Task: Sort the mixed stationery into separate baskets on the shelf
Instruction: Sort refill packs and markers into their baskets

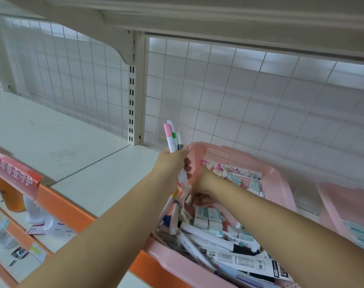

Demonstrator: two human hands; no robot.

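left hand (172,163) grip clenched round pens (171,138), upright over pink basket (277,181) rim; right hand (205,182) inside basket, grip unclear

Two pink baskets are sitting on the shelf: a near basket (229,155) and a second basket (332,204). The left hand (172,163) is holding three pens (172,140). Loose pens (197,233) are lying in the near basket, too tangled to count. At least three small boxes (208,219) are standing among them, and one barcoded packet (245,260) is lying on top.
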